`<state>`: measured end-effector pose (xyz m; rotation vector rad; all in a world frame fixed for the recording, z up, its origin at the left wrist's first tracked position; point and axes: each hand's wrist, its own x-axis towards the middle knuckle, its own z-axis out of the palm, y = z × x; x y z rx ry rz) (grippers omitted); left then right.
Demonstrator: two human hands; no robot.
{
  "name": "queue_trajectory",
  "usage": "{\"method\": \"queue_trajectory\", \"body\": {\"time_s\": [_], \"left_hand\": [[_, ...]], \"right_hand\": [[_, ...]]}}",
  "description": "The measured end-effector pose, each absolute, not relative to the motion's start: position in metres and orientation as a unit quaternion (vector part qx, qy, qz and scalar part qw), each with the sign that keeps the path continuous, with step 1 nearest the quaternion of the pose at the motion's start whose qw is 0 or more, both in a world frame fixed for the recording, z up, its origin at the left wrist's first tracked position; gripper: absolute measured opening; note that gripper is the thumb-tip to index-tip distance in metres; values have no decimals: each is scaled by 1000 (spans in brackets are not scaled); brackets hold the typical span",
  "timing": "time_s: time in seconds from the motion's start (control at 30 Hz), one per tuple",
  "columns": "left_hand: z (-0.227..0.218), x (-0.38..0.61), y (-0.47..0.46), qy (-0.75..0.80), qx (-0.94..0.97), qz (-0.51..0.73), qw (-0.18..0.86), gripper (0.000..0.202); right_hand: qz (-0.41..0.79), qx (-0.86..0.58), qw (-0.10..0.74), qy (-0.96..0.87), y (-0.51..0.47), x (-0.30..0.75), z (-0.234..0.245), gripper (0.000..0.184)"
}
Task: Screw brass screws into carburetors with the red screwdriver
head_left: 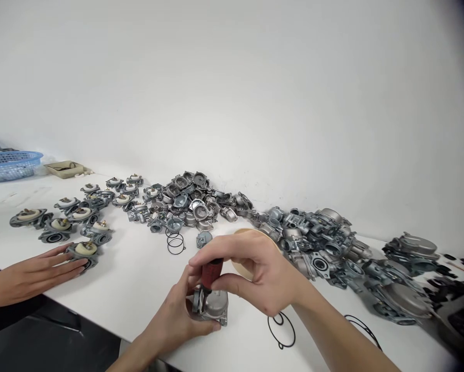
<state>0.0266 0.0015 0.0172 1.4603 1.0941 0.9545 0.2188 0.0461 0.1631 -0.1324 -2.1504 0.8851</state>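
Near the table's front edge, my left hand (177,315) is closed around a grey metal carburetor (217,305), which rests on the white tabletop. My right hand (255,263) grips the red handle of a screwdriver (212,274) from above. The screwdriver stands nearly upright, its shaft pointing down at the carburetor's near-left side; the exact contact of the tip is too small to make out. Just behind my right hand lies a round tan disc-like thing (244,268), partly covered by the hand. Black rubber gaskets (282,330) lie to the right of the carburetor.
A co-worker's hand (42,274) touches a carburetor with a white float (85,250) at the left, among several similar ones. Piles of metal bowls (189,201) and carburetor bodies (317,243) line the wall. A blue basket (13,165) stands far left. More gaskets (175,242) lie mid-table.
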Motion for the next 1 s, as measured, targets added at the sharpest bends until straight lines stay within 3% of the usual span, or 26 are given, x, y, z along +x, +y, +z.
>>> {"method": "queue_trajectory", "body": {"time_s": [0.07, 0.13, 0.3, 0.47, 0.6, 0.67, 0.8, 0.93, 1.0], "left_hand": [[18, 26, 2, 456, 616, 385, 514, 83], [20, 25, 1, 453, 620, 376, 520, 81], [19, 25, 0, 447, 612, 394, 520, 87], [21, 27, 1, 469, 607, 385, 513, 84], [21, 27, 1, 468, 606, 384, 516, 91], [19, 27, 1, 469, 614, 385, 505, 92], [13, 26, 2, 460, 623, 388, 500, 86], [11, 26, 3, 454, 625, 393, 498, 86], [12, 26, 3, 458, 632, 387, 490, 88]], "right_hand": [[296, -61, 447, -842, 46, 217, 162, 28], [242, -75, 478, -841, 45, 216, 163, 34], [345, -44, 380, -857, 44, 218, 165, 42], [222, -86, 479, -845, 47, 218, 164, 41], [348, -63, 394, -848, 46, 219, 165, 37], [365, -62, 404, -836, 46, 218, 164, 37], [264, -89, 464, -841, 47, 217, 162, 44], [401, -44, 381, -832, 47, 217, 162, 42], [386, -51, 411, -824, 47, 215, 160, 39]]}}
